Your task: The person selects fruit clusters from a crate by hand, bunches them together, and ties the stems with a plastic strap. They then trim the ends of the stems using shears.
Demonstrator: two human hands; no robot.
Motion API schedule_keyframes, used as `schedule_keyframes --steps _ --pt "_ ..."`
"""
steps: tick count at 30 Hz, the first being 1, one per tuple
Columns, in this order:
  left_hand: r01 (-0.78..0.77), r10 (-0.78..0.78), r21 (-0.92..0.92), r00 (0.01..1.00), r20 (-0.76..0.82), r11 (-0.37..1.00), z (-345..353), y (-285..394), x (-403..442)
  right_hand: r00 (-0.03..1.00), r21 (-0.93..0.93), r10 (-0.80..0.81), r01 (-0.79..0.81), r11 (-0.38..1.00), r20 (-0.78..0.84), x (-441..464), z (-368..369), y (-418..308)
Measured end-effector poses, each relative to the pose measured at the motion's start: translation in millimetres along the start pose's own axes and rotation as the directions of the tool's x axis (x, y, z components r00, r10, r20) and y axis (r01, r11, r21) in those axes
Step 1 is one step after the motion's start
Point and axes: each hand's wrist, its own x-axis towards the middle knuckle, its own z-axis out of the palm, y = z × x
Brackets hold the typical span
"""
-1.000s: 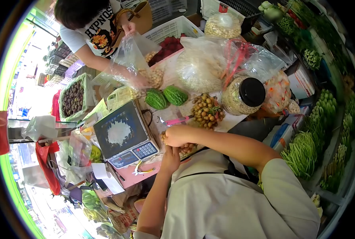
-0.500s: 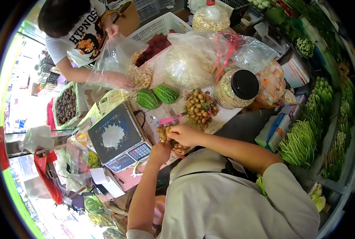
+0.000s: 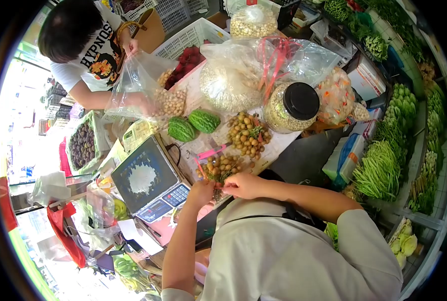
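Note:
My left hand (image 3: pixel 201 194) and my right hand (image 3: pixel 243 185) are close together at the table's near edge, over the stem end of a bunch of round brown fruit (image 3: pixel 222 166). Both have curled fingers, and a thin red strip shows by them. Whatever is pinched between the fingertips is too small to name. Just beyond lies a second brown fruit bunch (image 3: pixel 248 134). Pink-handled scissors (image 3: pixel 212 151) rest between the bunches, and two green bitter melons (image 3: pixel 204 121) lie farther back.
A scale (image 3: pixel 151 178) stands left of my hands. Behind the fruit are a black-lidded jar (image 3: pixel 289 108) and a filled plastic bag (image 3: pixel 231 83). Across the table, another person (image 3: pixel 95 55) reaches into a clear bag. Green vegetables (image 3: pixel 384 168) line the right side.
The view has shifted, and the table's items appear farther left. My hands have drawn back toward the stem end, showing more of the near bunch. The red strip now shows.

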Motion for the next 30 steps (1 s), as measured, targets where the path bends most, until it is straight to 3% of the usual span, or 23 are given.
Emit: schedule_keyframes --steps 2,3,5,8,10,14,16,20,22,25,29,30 --pt "-0.152 0.152 0.070 0.988 0.011 0.986 0.6 -14.7 7.7 0.999 0.068 0.038 -0.036 0.997 -0.024 2.3 -5.2 -1.6" --pt "-0.152 0.152 0.068 0.988 0.009 0.986 2.2 -13.4 5.2 0.998 0.060 0.015 -0.011 0.998 -0.069 2.4 -9.7 -0.2" --pt "0.019 -0.024 -0.233 0.999 -0.021 0.972 6.4 -9.4 -0.7 0.994 0.049 -0.010 0.016 0.999 -0.113 4.4 -11.4 0.9" --pt "-0.011 0.016 -0.301 1.000 0.017 0.953 13.1 -37.4 21.4 0.975 -0.007 -0.032 0.031 0.999 -0.219 14.4 -9.4 2.7" --pt "-0.006 0.015 -0.404 1.000 0.020 0.915 14.9 -34.0 14.6 0.960 -0.168 -0.095 0.051 0.984 -0.265 23.2 -9.6 -0.2" --pt "-0.018 0.033 -0.573 0.999 0.016 0.819 19.7 -31.5 6.3 0.950 -0.244 -0.041 -0.038 0.969 -0.308 34.8 -3.1 3.9" --pt "-0.030 0.048 -0.619 0.999 0.013 0.785 20.0 -32.8 6.3 0.906 -0.402 -0.234 0.079 0.912 -0.352 34.8 0.3 7.4" --pt "0.008 0.021 -0.695 0.999 0.032 0.719 22.4 -37.4 14.6 0.883 -0.512 -0.322 0.113 0.851 -0.341 14.3 -5.4 -0.5" --pt "0.027 0.033 -0.743 0.997 0.067 0.669 23.5 -37.9 19.2 0.905 -0.668 -0.354 0.113 0.736 -0.237 2.2 -11.1 -2.9" --pt "0.053 0.052 -0.817 0.994 0.101 0.574 25.2 -31.6 20.9 0.908 -0.729 -0.376 0.131 0.672 -0.183 -11.5 -13.5 -8.6" --pt "0.097 0.085 -0.886 0.985 0.151 0.454 27.9 -20.6 14.5 0.926 -0.765 -0.364 0.165 0.622 -0.096 -21.1 -4.0 0.2" --pt "0.106 0.091 -0.899 0.983 0.158 0.424 28.3 -18.6 14.6 0.958 -0.792 -0.286 0.178 0.584 0.004 -18.5 -0.1 10.4"
